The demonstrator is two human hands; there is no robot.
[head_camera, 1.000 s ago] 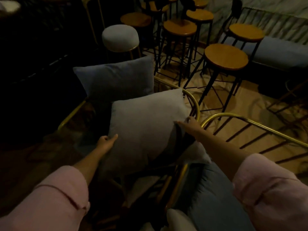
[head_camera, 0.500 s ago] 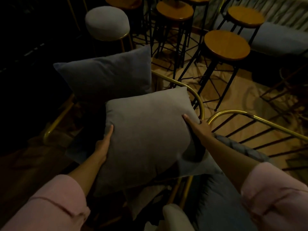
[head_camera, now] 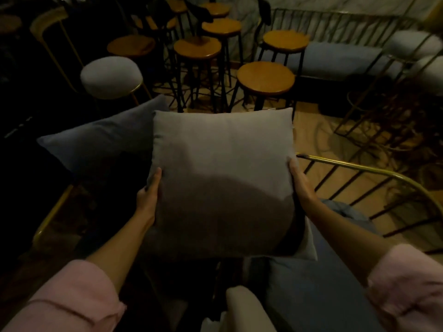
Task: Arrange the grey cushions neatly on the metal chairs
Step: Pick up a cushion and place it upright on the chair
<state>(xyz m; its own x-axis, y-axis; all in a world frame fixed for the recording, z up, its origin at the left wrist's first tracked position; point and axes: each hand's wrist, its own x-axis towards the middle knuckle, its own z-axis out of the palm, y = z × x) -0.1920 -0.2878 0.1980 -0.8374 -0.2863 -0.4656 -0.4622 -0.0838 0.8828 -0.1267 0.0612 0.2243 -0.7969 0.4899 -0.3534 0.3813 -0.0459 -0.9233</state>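
Observation:
A light grey square cushion (head_camera: 223, 164) is held up in front of me, its face turned toward the camera. My left hand (head_camera: 149, 195) grips its left edge and my right hand (head_camera: 299, 180) grips its right edge. Behind it to the left, a darker grey cushion (head_camera: 103, 140) leans on a gold metal chair (head_camera: 51, 214). On the right stands another gold metal chair (head_camera: 374, 171) with a barred back, and a blue-grey seat pad (head_camera: 318, 283) lies below my right arm.
Several wooden bar stools (head_camera: 266, 76) with black legs crowd the floor beyond the cushion. A white padded stool (head_camera: 111, 76) stands at the back left. A gold-framed bench with a blue-grey pad (head_camera: 340, 56) runs along the far wall.
Both hands took hold of the light cushion's sides and raised it off the chair, turning it square toward me. The view has shifted to the right.

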